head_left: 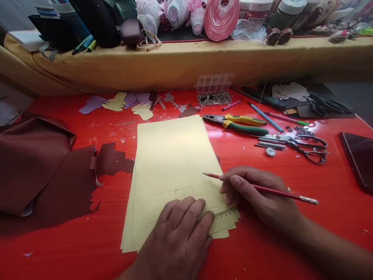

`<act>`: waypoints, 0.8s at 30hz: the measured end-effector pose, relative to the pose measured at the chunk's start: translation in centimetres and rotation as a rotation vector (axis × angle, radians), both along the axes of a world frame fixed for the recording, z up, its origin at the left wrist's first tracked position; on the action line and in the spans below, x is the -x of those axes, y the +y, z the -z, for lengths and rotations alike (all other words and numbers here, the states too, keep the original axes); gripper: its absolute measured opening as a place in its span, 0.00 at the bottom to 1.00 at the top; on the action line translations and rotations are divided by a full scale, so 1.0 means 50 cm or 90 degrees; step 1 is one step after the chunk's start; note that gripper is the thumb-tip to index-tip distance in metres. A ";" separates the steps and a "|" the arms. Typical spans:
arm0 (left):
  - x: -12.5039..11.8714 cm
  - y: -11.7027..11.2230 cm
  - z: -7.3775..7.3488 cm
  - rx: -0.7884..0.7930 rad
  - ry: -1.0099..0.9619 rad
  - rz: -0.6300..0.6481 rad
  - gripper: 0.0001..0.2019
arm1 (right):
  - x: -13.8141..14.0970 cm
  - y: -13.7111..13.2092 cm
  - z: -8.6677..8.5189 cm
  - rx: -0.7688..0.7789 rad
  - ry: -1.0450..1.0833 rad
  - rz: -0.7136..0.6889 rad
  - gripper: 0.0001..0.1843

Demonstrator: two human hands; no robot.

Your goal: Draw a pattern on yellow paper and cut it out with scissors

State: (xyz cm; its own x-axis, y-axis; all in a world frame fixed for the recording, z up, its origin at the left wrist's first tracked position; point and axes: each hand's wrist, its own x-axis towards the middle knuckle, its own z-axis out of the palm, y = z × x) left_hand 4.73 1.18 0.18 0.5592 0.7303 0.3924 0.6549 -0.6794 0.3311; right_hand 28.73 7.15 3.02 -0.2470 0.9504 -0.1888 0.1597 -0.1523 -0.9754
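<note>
The red counter (314,198) is covered by a stack of pale yellow paper (171,163), pressed flat by the open left hand (177,233) on a small ruler (224,214); a pencil (271,189) is grasped by the right hand (256,192) at the sheet, brown leatherette (37,167) lies leftward, pliers (234,124) and scissors (309,149) rightward, a cloth-covered ledge (186,66) behind
</note>
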 end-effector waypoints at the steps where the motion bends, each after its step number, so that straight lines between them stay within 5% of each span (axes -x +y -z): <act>1: 0.000 0.000 0.000 0.000 0.000 -0.001 0.13 | 0.000 -0.002 0.000 -0.001 0.007 0.006 0.20; 16: -0.003 0.000 -0.002 -0.022 0.015 -0.011 0.14 | 0.010 0.001 -0.008 -0.073 -0.078 -0.060 0.10; 24: -0.002 0.001 0.005 -0.027 0.002 -0.004 0.14 | -0.001 0.003 0.008 -0.151 -0.123 -0.116 0.13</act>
